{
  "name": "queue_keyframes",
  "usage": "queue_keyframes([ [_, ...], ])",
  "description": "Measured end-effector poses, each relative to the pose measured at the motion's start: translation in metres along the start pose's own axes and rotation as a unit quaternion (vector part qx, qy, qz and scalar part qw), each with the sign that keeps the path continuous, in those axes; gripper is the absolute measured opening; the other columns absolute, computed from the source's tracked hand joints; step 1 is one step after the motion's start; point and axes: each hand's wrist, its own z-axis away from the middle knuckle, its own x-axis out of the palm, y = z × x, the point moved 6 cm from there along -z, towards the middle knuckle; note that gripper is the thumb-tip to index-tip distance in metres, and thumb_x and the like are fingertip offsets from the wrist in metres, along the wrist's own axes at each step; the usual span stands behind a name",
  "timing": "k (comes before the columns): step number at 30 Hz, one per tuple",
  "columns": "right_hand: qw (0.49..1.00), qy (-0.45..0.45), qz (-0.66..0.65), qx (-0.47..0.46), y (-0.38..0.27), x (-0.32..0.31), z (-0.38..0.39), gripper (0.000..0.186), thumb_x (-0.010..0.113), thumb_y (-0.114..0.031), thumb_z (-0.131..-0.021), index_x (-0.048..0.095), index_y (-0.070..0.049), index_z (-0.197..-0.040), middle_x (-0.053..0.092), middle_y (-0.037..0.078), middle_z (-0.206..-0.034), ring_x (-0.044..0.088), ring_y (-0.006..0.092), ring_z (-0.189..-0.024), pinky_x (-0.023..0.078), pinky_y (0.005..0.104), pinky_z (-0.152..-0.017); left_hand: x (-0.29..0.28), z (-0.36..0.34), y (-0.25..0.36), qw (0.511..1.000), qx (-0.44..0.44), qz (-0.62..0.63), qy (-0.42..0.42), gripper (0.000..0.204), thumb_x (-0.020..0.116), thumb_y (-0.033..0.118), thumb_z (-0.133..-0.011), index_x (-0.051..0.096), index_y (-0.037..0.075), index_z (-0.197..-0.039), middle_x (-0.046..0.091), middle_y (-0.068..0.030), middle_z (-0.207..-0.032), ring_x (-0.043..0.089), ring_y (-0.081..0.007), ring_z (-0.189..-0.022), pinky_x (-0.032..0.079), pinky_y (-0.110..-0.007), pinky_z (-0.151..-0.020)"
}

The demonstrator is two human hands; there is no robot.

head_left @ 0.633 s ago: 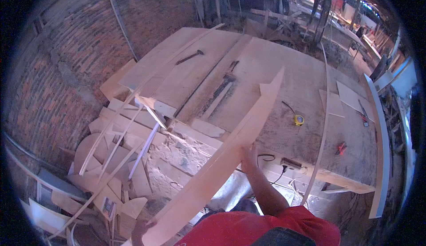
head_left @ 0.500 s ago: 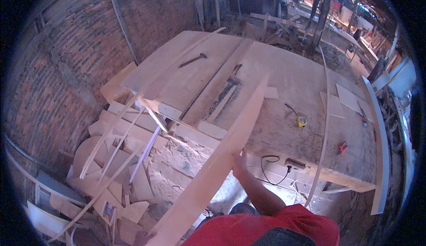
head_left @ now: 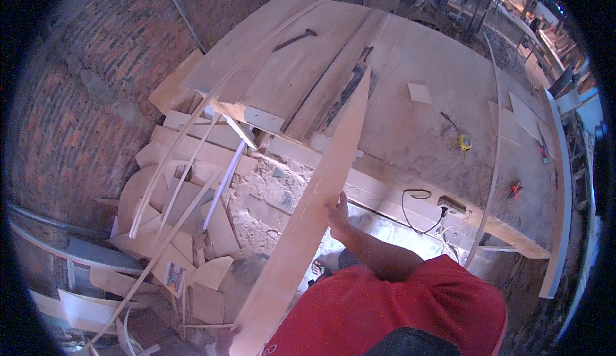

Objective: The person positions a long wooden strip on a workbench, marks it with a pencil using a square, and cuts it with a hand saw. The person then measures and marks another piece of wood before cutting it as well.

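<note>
A long, pale wooden board (head_left: 307, 228) slants up from the lower edge, its tapered far tip over the workbench (head_left: 410, 125). My right hand (head_left: 339, 219) grips the board's right edge around its middle, thumb on the face. Low at the near end, a small dim part of my left hand (head_left: 233, 338) shows against the board's left edge, closed on it; most of that hand is hidden. A table saw's long dark slot (head_left: 350, 86), or one like it, runs across the bench top beside the board's tip.
On the bench lie a yellow tape measure (head_left: 464, 142), a red-handled tool (head_left: 515, 190), a hammer-like tool (head_left: 295, 39) and thin strips. A power socket (head_left: 452, 204) with a cable sits at the front edge. Wood offcuts (head_left: 192, 195) pile up left, below a brick wall (head_left: 96, 93).
The board's far tip has swung left and drawn back toward me, with my right hand moving along with it. My view has tilted downward, so the bench sits higher in the picture.
</note>
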Motion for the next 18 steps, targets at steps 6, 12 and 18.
queue_keyframes([
  [6, 0.999, -0.026, 0.037, -0.01, -0.011, 0.027, -0.031, 0.086, 0.057, 0.001, -0.099, 0.005, -0.016, -0.165, 0.058, 0.016, -0.14, 0.062, 0.0262, -0.122, 0.055, 0.0406, -0.097, 0.002, -0.006, 0.001, 1.0, -0.008, -0.01, 0.027, 0.08, 0.077, 0.068, -0.081, 0.071, -0.008, -0.106, 0.07, -0.0261, -0.101, 0.065, -0.04, -0.097, 0.05, -0.049, -0.089],
  [12, 0.963, 0.023, 0.267, 0.007, -0.011, 0.007, -0.096, 0.096, 0.066, -0.011, -0.096, 0.002, -0.014, -0.167, 0.058, 0.022, -0.144, 0.064, 0.0334, -0.123, 0.057, 0.0426, -0.095, -0.007, -0.039, 0.02, 0.998, 0.02, -0.053, 0.039, 0.08, 0.076, 0.067, -0.083, 0.07, -0.009, -0.109, 0.07, -0.0286, -0.106, 0.064, -0.0432, -0.103, 0.05, -0.051, -0.092],
  [18, 0.822, 0.046, 0.567, -0.023, -0.055, 0.015, -0.11, 0.101, 0.075, -0.035, -0.088, 0.016, -0.009, -0.166, 0.073, 0.025, -0.109, 0.073, 0.0405, -0.098, 0.059, 0.0483, -0.083, -0.01, -0.064, 0.025, 0.99, 0.058, -0.111, 0.066, 0.081, 0.075, 0.066, -0.085, 0.069, -0.01, -0.112, 0.069, -0.0311, -0.111, 0.063, -0.0465, -0.108, 0.049, -0.052, -0.096],
])
